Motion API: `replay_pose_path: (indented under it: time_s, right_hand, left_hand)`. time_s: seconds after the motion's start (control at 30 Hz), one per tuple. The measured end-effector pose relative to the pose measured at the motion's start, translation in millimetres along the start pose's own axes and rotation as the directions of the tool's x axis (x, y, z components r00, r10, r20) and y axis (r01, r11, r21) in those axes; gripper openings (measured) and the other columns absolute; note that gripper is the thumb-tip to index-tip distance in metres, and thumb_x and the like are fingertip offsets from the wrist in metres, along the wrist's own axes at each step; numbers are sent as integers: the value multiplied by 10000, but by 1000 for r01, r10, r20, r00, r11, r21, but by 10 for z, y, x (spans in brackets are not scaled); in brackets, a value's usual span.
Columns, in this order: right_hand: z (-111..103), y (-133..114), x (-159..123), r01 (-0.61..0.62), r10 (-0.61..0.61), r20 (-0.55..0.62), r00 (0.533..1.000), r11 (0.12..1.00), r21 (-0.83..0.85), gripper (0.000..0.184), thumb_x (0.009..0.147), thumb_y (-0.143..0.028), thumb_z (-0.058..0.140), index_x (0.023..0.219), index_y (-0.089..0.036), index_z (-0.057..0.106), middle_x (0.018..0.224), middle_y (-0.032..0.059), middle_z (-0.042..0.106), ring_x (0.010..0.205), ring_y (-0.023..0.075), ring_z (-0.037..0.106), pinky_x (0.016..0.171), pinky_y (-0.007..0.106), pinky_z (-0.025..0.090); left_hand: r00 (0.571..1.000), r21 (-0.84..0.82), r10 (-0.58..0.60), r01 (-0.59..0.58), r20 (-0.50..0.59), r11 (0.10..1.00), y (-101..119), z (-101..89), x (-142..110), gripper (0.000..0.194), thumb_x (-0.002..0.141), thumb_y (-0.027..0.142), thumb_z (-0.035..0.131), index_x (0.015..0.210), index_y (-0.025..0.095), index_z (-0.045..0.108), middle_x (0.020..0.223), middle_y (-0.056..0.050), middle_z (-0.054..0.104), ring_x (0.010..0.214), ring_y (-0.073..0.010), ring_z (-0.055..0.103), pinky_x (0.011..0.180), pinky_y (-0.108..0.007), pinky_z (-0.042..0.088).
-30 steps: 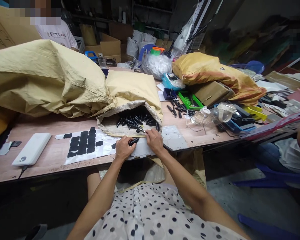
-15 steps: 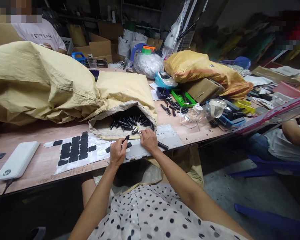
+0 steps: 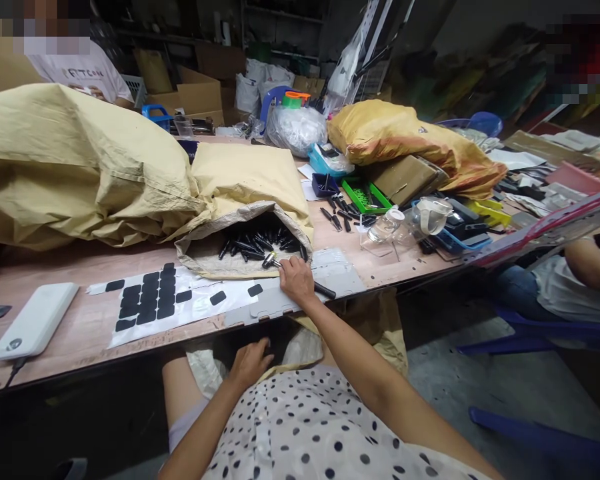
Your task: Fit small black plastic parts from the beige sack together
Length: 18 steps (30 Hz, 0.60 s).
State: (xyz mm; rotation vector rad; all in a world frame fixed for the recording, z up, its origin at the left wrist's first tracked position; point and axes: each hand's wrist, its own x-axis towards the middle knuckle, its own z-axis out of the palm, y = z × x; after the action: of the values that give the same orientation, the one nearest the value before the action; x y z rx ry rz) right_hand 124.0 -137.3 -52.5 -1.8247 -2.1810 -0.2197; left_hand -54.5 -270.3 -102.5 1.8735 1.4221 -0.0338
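My right hand (image 3: 296, 280) is closed around a small hammer (image 3: 325, 290), its metal head at the mouth of a cream sack. Black tube-like pieces (image 3: 260, 241) fill the opening of that sack (image 3: 250, 173). Under my right hand lies a grey flat board (image 3: 337, 270) at the table edge. Below the edge, my left hand (image 3: 251, 363) hovers over another open sack (image 3: 300, 353) at my lap. Its fingers are apart, and I see nothing in them. On the table to the left, a white sheet (image 3: 195, 293) carries several black rounded patches (image 3: 150, 297).
A white power bank (image 3: 35, 320) with a cable sits at the left. A large cream sack (image 3: 75, 167) bulges behind it. To the right are a green tray (image 3: 367, 197), a clear jug (image 3: 385, 227) and a yellow sack (image 3: 410, 140). Another person (image 3: 80, 67) is across the table.
My left hand has dropped from the table edge to the sack at my lap, and the black tube-like piece it held is out of sight. My right hand stays on the hammer.
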Motion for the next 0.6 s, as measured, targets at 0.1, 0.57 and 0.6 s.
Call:
replay_pose_path:
  time_s: [0.1, 0.57, 0.6]
  right_hand:
    - [1, -3, 3, -9, 9, 11, 1000, 1000, 0, 181, 992, -256, 509, 1031, -200, 676, 987, 100, 605, 925, 255, 484, 809, 351, 339]
    - [-20, -19, 4, -9, 9, 16, 1000, 1000, -9, 166, 990, -255, 522, 1026, -199, 674, 985, 99, 611, 928, 255, 488, 810, 353, 338]
    - [-23, -21, 3, -8, 8, 18, 1000, 1000, -10, 167, 991, -256, 520, 1027, -201, 674, 986, 98, 613, 930, 255, 488, 809, 354, 338]
  left_hand:
    - [982, 37, -186, 185, 27, 982, -126, 28, 43, 282, 918, 276, 539, 1161, 244, 681, 1163, -106, 768, 1166, -274, 691, 943, -360, 518]
    - [979, -159, 163, -143, 120, 977, 266, -379, -46, 206, 871, 263, 576, 965, 224, 755, 881, -40, 772, 841, -216, 711, 744, -286, 501]
    - [971, -236, 224, -198, 89, 951, 303, -510, -24, 211, 876, 298, 571, 939, 217, 755, 832, -27, 757, 779, -200, 687, 713, -279, 492]
